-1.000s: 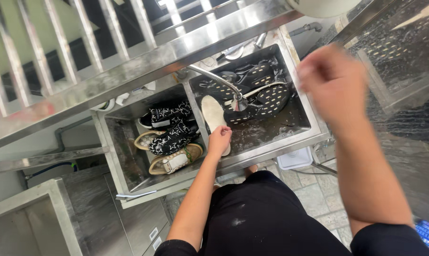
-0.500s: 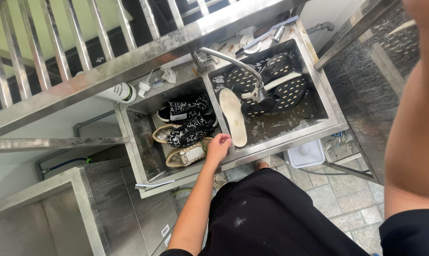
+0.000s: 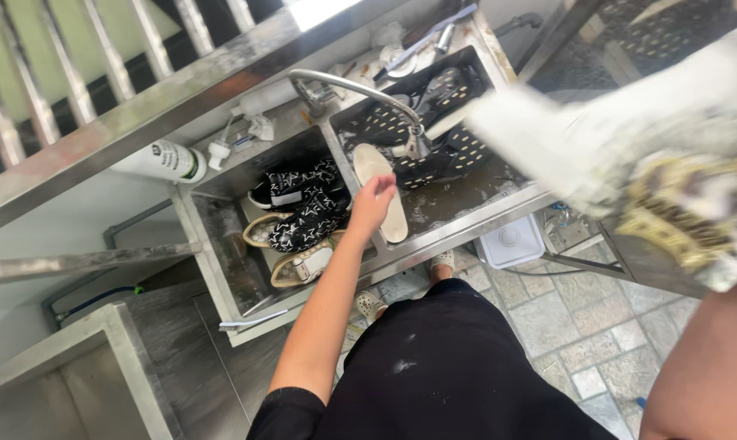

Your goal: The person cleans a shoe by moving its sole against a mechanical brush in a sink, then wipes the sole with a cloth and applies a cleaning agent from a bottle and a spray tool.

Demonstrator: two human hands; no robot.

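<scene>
Head view, looking down on a stainless steel double sink at frame centre. The left hand reaches over the divider between the basins, fingers loosely spread and closed on nothing, hovering just above the lower end of a cream insole that leans on the right basin's near wall. A curved spring faucet arches over that basin, its head above black shoes with pale dotted soles. The left basin holds black sneakers with a white star pattern and tan shoes. At right of frame, a blurred white and gold shoe fills the foreground; the right hand itself is hidden behind it, so its grip cannot be told. On the ledge at upper left lies a white cylindrical bottle with a dark label. A white square lidded container stands on the tiled floor below the sink.
</scene>
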